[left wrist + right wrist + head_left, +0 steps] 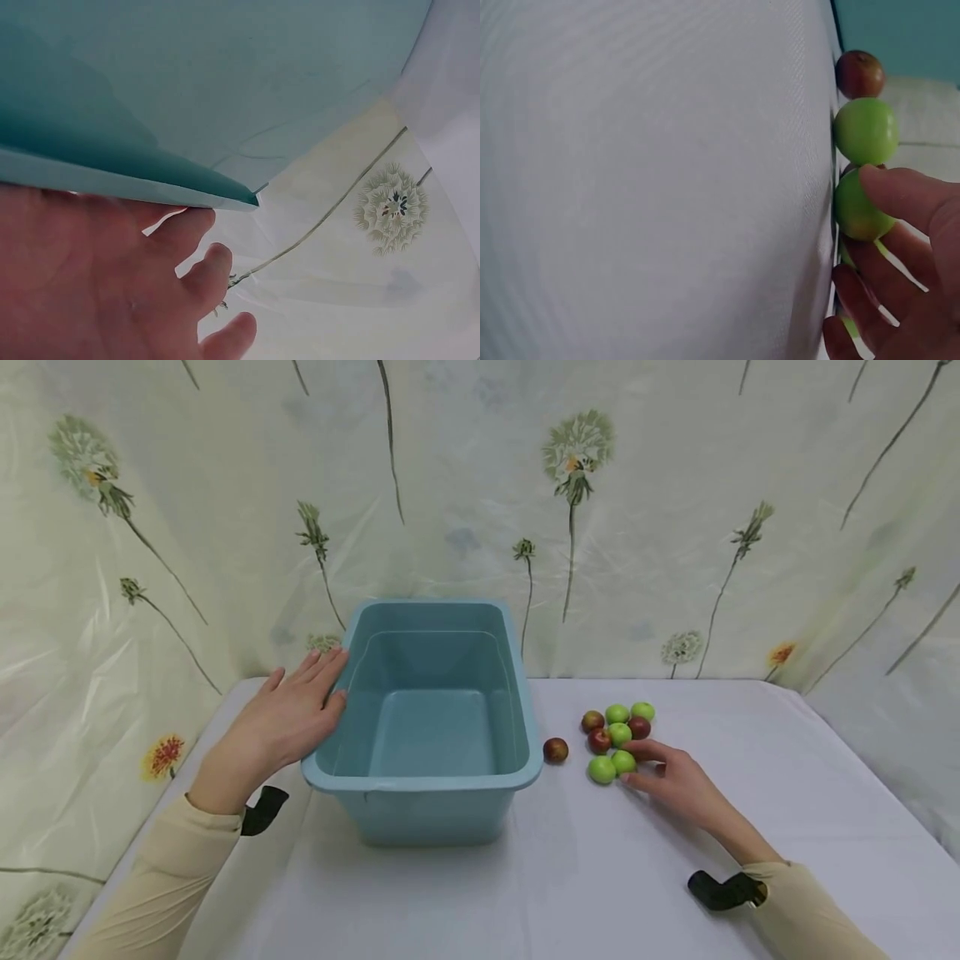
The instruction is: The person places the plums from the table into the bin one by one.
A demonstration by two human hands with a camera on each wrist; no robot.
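A blue plastic basin stands upright on the table. My left hand rests against its left rim with fingers extended. In the left wrist view, the hand lies along the basin's rim. On the right, my right hand has thumb and forefinger around a green apple that sits on the table. The right wrist view shows the thumb on this green apple, fingers curving behind it. Beside it is another green apple. Several more green apples and dark red fruits lie just beyond.
A white cloth covers the table. One dark red fruit lies apart, close to the basin's right side. A flower-printed sheet hangs behind the table and along its sides.
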